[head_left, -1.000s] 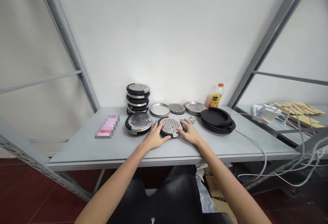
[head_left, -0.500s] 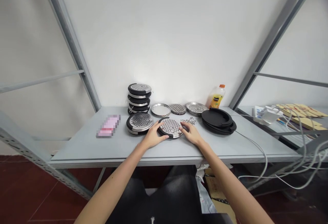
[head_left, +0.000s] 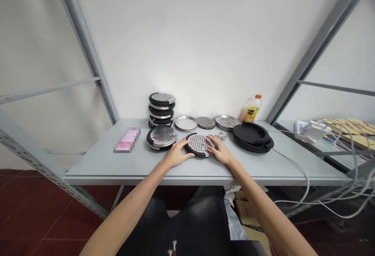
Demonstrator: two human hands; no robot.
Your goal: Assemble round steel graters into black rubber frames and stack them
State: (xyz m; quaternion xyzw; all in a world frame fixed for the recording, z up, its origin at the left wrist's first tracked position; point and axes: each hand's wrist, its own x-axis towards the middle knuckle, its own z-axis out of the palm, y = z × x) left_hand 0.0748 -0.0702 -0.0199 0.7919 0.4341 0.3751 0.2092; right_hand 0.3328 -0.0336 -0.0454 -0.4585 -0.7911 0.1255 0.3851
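A round perforated metal grater (head_left: 199,144) with a black band around part of its rim lies flat on the table before me. My left hand (head_left: 177,154) holds its left edge, thumb and fingers spread along the black band. My right hand (head_left: 221,151) grips it from the right, with fingertips over the perforated top. Just left of it rests a similar grater stack (head_left: 162,136) with black banding. Behind my right hand are small metal clips or rings (head_left: 220,136), too small to make out.
A taller stack of black-banded graters (head_left: 161,109) stands at the back left. Metal discs (head_left: 186,123), a perforated plate (head_left: 205,122) and a stack of perforated discs (head_left: 227,122) line the wall. To the right are black round trays (head_left: 252,137), a juice bottle (head_left: 252,108) and a cable (head_left: 293,164).
My right fingers have moved farther over the grater's top. More of its black band shows along the front edge. The whole view has shifted slightly.
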